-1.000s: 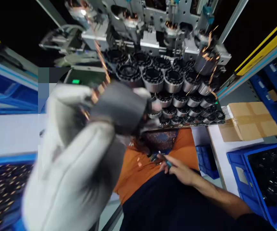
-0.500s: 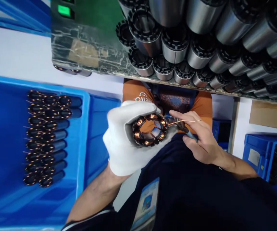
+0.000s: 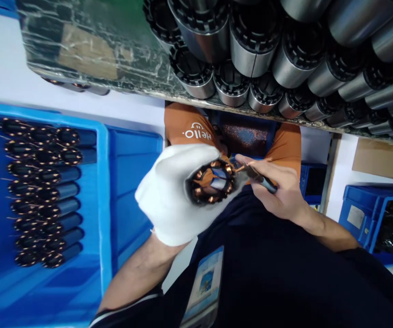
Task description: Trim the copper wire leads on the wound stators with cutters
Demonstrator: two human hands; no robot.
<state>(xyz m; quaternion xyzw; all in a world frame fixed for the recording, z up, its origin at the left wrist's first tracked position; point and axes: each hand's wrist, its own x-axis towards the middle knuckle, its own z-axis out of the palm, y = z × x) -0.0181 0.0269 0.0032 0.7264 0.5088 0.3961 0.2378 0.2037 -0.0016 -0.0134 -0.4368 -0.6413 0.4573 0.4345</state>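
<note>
Copper-wound steel stator ring (image 3: 213,182) sits mid-frame, wrapped by the white-gloved left hand (image 3: 172,193); bare right hand (image 3: 278,193) pinches a slim dark tool (image 3: 258,178) at its loose wire. Likely heavy and rigid, windings delicate: grip the outer shell.

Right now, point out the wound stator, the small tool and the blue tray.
wound stator (image 3: 213,186), head view, copper-wound end face.
small tool (image 3: 263,180), head view, dark shaft.
blue tray (image 3: 102,182), head view, right rim.
</note>
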